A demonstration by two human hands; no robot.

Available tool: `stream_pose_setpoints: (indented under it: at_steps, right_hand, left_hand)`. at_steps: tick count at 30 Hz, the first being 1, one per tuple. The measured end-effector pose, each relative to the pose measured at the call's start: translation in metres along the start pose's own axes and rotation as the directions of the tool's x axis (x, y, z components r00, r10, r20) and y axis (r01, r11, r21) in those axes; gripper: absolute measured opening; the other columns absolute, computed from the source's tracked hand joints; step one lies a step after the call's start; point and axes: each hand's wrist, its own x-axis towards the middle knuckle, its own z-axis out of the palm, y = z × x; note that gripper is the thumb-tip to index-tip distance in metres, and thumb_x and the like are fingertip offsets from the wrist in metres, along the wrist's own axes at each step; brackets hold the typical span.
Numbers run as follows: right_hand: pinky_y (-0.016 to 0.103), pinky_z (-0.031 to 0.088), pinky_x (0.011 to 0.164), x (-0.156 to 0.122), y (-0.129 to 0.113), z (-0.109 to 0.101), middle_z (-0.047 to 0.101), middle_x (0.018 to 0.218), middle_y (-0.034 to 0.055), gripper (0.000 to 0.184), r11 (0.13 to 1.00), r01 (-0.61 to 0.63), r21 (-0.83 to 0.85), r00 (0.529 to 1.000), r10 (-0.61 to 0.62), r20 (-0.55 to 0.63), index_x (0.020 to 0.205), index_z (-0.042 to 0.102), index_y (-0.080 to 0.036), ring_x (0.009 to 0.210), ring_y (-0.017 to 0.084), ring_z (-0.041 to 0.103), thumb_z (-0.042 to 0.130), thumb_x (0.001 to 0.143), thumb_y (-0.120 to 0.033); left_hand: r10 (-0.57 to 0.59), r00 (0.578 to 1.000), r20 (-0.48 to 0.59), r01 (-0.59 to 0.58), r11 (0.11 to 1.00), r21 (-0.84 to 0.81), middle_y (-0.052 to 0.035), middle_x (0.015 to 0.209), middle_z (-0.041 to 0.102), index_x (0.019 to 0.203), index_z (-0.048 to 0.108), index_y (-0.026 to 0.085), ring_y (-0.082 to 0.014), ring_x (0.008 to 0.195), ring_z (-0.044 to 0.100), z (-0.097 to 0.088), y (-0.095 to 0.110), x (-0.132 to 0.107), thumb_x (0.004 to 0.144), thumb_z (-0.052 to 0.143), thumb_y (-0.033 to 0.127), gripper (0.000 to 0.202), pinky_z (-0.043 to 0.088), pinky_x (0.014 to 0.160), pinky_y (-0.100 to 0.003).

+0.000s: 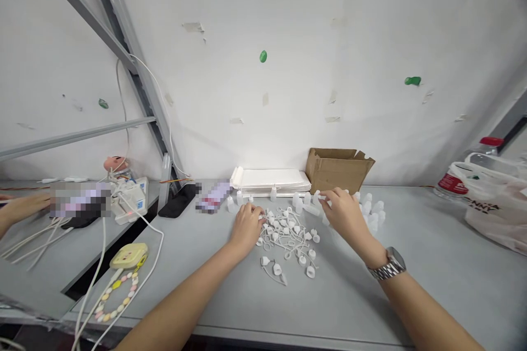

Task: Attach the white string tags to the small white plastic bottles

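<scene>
On table (341,296) | white caps (276,269) just right of left grip (247,227) | contact unclear

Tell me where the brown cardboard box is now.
In the head view, the brown cardboard box stands right of centre at the back of the desk, beside the white stack, beyond the right hand.

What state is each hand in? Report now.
Left hand: at the white caps; grip cannot be told.
Right hand: by the small bottles; grip cannot be told.
</scene>
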Motion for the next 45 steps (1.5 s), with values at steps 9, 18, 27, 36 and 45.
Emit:
stream_pose_setpoints:
  at_steps: [9,18,27,36,45]
  right_hand:
    - [0.033,0.032,0.064,-0.007,0.002,-0.006,0.065,0.081,0.0123,0.012,0.989,-0.012,-0.149,0.967,0.050,0.250,0.079,0.063,-0.013,0.078,0.027,0.059,0.062,0.078,-0.025]
    - [0.033,0.032,0.064,-0.010,-0.001,0.002,0.063,0.077,0.0132,0.008,0.987,0.047,-0.153,0.958,-0.001,0.286,0.069,0.062,-0.012,0.080,0.029,0.058,0.065,0.074,-0.016]
    - [0.031,0.037,0.062,-0.008,-0.019,-0.003,0.059,0.080,0.0100,0.015,0.991,0.050,0.127,0.997,-0.057,0.054,0.082,0.054,-0.015,0.073,0.023,0.057,0.048,0.085,-0.029]
    - [0.026,0.042,0.046,-0.016,-0.034,0.009,0.055,0.059,-0.0028,0.027,0.588,-0.286,0.757,0.950,0.068,0.306,0.074,0.037,-0.023,0.053,0.018,0.061,0.048,0.079,-0.047]
    - [0.028,0.044,0.050,-0.024,-0.054,0.007,0.051,0.060,-0.0038,0.030,0.505,-0.255,0.825,0.937,-0.081,0.339,0.095,0.048,-0.020,0.053,0.016,0.055,0.047,0.081,-0.046]
  left_hand:
    - [0.051,0.998,-0.033,-0.052,0.999,-0.013,-0.0049,0.083,0.055,0.077,0.062,0.020,-0.0228,0.090,0.051,0.002,-0.005,0.001,0.077,0.055,0.020,0.006,0.041,0.079,-0.036]
    - [0.125,0.991,-0.049,-0.128,0.990,-0.059,-0.0053,0.087,0.055,0.082,0.066,0.022,-0.0224,0.090,0.049,0.000,-0.001,-0.001,0.077,0.056,0.018,0.012,0.040,0.080,-0.036]
    - [0.061,0.993,-0.096,-0.082,0.969,-0.234,-0.0043,0.081,0.059,0.073,0.061,0.021,-0.0220,0.085,0.052,-0.001,0.003,0.000,0.078,0.051,0.018,0.011,0.039,0.081,-0.038]
    - [-0.148,0.983,-0.107,0.056,0.804,-0.593,-0.0035,0.078,0.067,0.079,0.049,0.021,-0.0202,0.084,0.061,-0.008,0.007,0.002,0.082,0.044,0.025,0.007,0.042,0.078,-0.036]
    - [-0.218,0.976,0.011,0.126,0.518,-0.846,-0.0036,0.070,0.066,0.087,0.056,0.015,-0.0174,0.069,0.065,-0.003,0.005,0.008,0.073,0.054,0.030,0.021,0.049,0.070,-0.032]
